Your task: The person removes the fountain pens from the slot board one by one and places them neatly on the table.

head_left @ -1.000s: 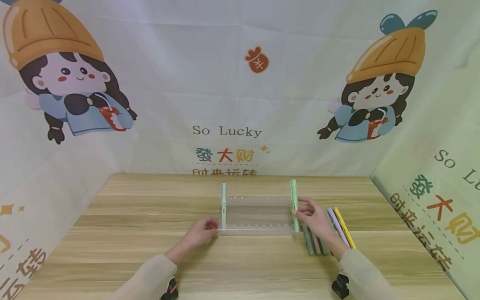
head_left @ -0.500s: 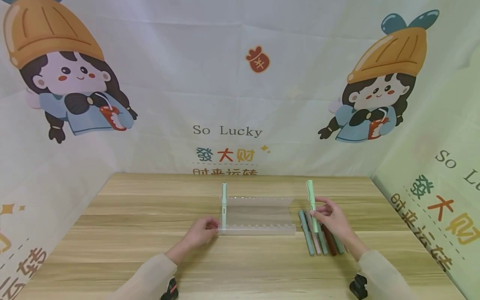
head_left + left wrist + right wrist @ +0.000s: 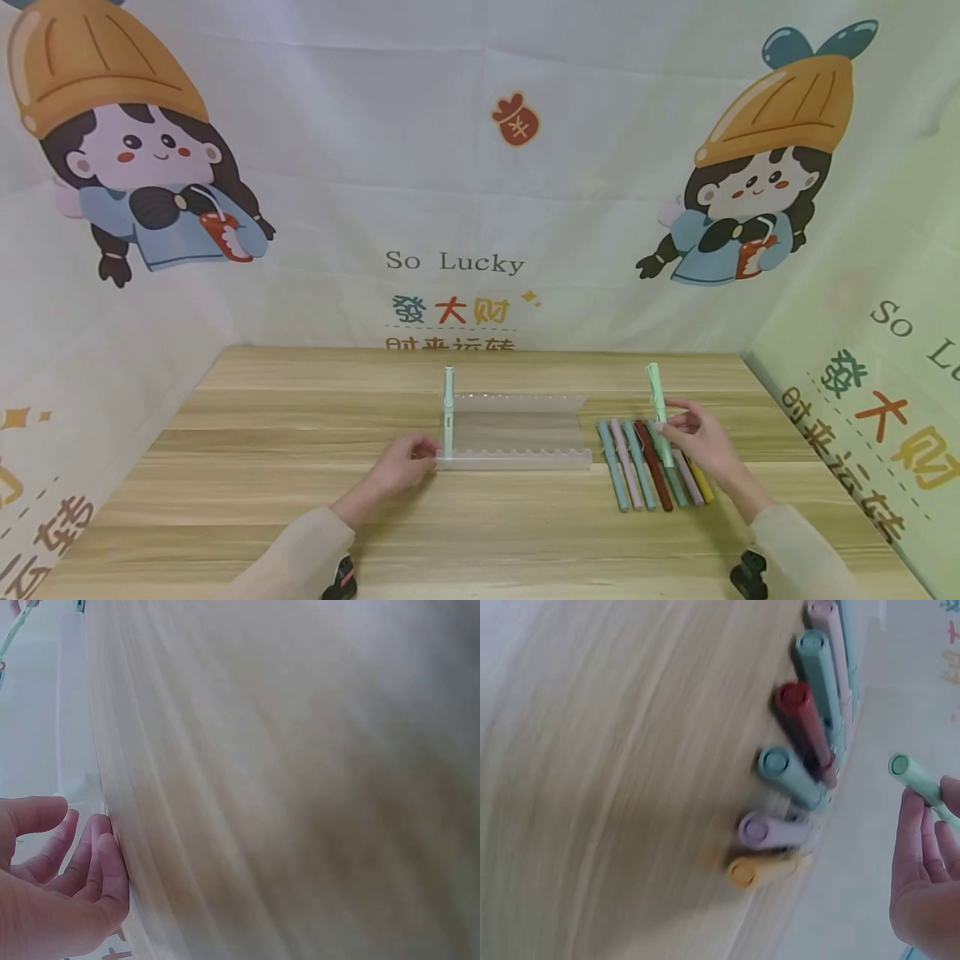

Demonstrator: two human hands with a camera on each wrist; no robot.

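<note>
My right hand pinches a light green pen near its middle, held upright over the right part of a row of pens. That row lies on the table: blue-green pens, a pink pen, a dark red pen, a lilac pen and a yellow pen. A clear plastic pen rack with notched edges stands at mid-table. One pale blue-green pen rests in its leftmost notch. My left hand holds the rack's left end with curled fingers and thumb.
The wood-grain table reaches back to a white printed cloth that hangs behind and at both sides. The loose pens lie just right of the rack's right end.
My right hand has carried the light green pen rightward, from the rack's right end to over the loose pens, uncovering more of them. The left hand and rack have stayed put.
</note>
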